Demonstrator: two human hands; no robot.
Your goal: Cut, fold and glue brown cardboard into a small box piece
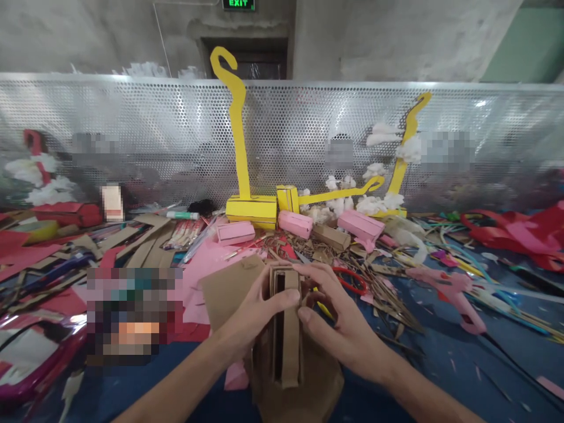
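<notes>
holding a narrow cardboard box [291, 346] in the lower middle of the frame, with a long dark slot [279, 346] facing up along the left side of the top. gripping with the left hand [258, 302], fingers round the left wall and thumb laid over the top. gripping too with the right hand [350, 332], more loosely by the look of it, fingertips at the far end and thumb tip by the right edge.

best, probably, to keep the left thumb light, so as not to push the top inward over the slot. better to squeeze evenly from both side walls, near the corners, than to press at the middle. worth lining up the edges along the whole length, near end included. likely to bend if pinched at one spot. hard to tell whether glued anywhere. keep the forearms clear of the brown cardboard sheet [231, 288], left of the hands, and mind the red-handled scissors [365, 284] just right of the fingers. further right, a pink glue gun [462, 294], within easy sight.
</notes>
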